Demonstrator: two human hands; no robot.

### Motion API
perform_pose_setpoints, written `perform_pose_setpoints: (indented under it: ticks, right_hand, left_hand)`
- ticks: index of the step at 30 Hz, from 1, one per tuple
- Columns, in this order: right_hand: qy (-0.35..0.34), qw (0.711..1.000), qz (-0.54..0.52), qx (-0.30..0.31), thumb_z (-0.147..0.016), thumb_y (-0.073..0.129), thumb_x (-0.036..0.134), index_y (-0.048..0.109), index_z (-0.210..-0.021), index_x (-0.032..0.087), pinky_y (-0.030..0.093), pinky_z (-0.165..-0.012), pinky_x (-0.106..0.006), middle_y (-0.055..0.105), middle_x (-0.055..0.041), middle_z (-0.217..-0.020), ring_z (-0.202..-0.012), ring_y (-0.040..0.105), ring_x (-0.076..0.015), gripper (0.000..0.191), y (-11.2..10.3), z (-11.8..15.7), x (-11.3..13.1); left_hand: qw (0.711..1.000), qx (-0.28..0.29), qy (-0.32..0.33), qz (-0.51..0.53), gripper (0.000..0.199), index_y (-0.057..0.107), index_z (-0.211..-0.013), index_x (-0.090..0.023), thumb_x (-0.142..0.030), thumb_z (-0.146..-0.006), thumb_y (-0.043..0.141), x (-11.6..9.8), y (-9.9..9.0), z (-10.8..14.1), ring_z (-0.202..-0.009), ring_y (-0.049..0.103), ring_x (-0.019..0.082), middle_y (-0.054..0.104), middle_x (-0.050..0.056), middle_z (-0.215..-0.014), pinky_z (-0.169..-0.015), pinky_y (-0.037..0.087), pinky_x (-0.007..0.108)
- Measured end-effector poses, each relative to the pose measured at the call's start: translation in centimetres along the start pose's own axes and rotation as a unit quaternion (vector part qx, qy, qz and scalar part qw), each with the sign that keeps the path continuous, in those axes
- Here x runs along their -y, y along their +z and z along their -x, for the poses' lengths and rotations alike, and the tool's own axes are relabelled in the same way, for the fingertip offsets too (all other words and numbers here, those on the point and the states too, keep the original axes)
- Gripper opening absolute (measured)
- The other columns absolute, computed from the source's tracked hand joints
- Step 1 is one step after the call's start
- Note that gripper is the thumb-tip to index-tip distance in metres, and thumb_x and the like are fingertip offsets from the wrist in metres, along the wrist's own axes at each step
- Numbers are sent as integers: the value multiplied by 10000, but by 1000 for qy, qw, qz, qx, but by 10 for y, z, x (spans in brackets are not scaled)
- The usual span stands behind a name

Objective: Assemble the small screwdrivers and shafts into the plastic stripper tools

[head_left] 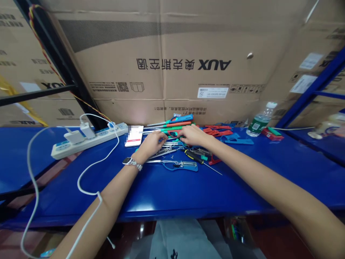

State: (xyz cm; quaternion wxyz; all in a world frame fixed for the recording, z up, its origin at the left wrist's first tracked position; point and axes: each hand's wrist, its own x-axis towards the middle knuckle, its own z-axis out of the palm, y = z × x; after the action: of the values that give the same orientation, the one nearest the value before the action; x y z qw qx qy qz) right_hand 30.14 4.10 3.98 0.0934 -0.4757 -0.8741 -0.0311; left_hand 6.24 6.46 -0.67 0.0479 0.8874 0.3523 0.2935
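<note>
- Both hands worked at the far centre of the blue shelf (172,194), reaching into a pile of tools (178,144).
- Left hand (152,143), watch (132,162) on its wrist, lay curled over the pile's 9 o'clock side; fingers touched metal shafts, but whether they gripped any could not be told.
- Right hand (192,135) sat at the pile's 12 o'clock, fingers bent over a green-handled tool (172,133); a firm grasp could not be confirmed.
- A blue-handled tool (180,165) lay at 6 o'clock of the pile, apart from both hands; a black-and-yellow screwdriver (198,156) lay just beside it.
- Open room: bare shelf surface from the pile towards 6 o'clock, up to the near edge, and a wide bare stretch at 3 o'clock.
- At 9 o'clock: a phone (134,136) just beside the left hand, then a power strip (88,138) with chargers and a white cable (88,172) looping over the near edge.
- At 2 o'clock: red and blue plastic pieces (229,135), then a water bottle (260,122).
- Behind, at 12 o'clock, a large cardboard box (172,64) closed off the shelf like a wall.
</note>
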Motion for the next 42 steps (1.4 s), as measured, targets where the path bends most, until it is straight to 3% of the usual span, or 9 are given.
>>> perform_pose_setpoints:
  ticks: [7, 15, 19, 23, 27, 29, 32, 35, 42]
  right_hand:
    - [-34, 997, -68, 20, -777, 707, 147, 831, -887, 260, 411, -663, -321, 774, -43, -820, -735, 658, -213, 200, 8, -17, -12]
    - [-82, 993, -51, 65, -760, 722, 141, 801, -770, 231, 395, -660, -312, 739, -37, -728, -688, 636, -199, 120, 13, -38, -2]
    - [-55, 982, -175, 49, -825, 689, 176, 756, -779, 192, 412, -631, -300, 713, -39, -729, -658, 587, -167, 83, 7, -32, 2]
    - [-27, 925, -379, 0, -889, 694, 342, 719, -806, 184, 466, -683, -312, 721, -61, -852, -736, 595, -171, 181, -8, -7, 15]
    - [9, 837, -547, -8, -868, 721, 376, 710, -854, 185, 473, -714, -301, 706, -28, -858, -761, 606, -150, 192, -6, 30, 38]
    - [44, 813, -581, -14, -829, 756, 414, 710, -836, 178, 439, -648, -277, 674, -1, -772, -686, 569, -129, 240, 3, 45, 49]
    - [91, 783, -615, -23, -785, 791, 432, 728, -844, 171, 410, -594, -257, 658, 14, -713, -611, 533, -107, 274, 15, 58, 62]
    - [113, 741, -661, -17, -778, 806, 431, 744, -875, 170, 448, -608, -255, 700, -6, -719, -634, 605, -119, 286, 22, 63, 72]
    - [103, 674, -732, 13, -694, 904, 324, 734, -1074, 174, 598, -797, -332, 798, -61, -888, -827, 763, -196, 443, 18, 72, 75]
  left_hand:
    - [1000, 2, -4, 24, 166, 748, -909, -217, -205, -919, 583, -7, 4, 4, -872, 648, 263, 743, 91, -932, -814, 512, 400]
    - [999, 0, -34, 32, 141, 748, -932, -214, -177, -900, 616, -8, 0, 14, -882, 658, 241, 740, 70, -921, -807, 522, 383]
    - [995, -49, -29, 84, 140, 729, -958, -201, -207, -938, 590, -18, -10, 20, -866, 661, 214, 730, 65, -918, -780, 536, 359]
    - [980, -122, 32, 151, 220, 683, -1132, -206, -295, -933, 667, -44, -23, 25, -860, 649, 187, 702, 64, -1020, -755, 549, 329]
    - [977, -116, 85, 158, 264, 665, -1188, -241, -337, -944, 704, -71, -28, 37, -996, 641, 214, 663, 69, -1085, -871, 559, 379]
    - [979, -105, 101, 145, 221, 678, -1163, -253, -346, -962, 691, -78, -27, 45, -1038, 642, 222, 651, 70, -1097, -915, 555, 399]
    - [979, -96, 117, 134, 204, 680, -1157, -245, -344, -979, 673, -81, -25, 56, -1016, 655, 211, 646, 68, -1081, -906, 562, 386]
    - [980, -93, 114, 137, 172, 682, -1137, -223, -322, -1007, 629, -79, -24, 61, -976, 660, 193, 647, 68, -1057, -883, 564, 364]
    - [978, -116, 53, 164, 241, 719, -926, -197, -393, -1011, 608, -73, -20, 62, -789, 641, 168, 677, 52, -891, -713, 542, 301]
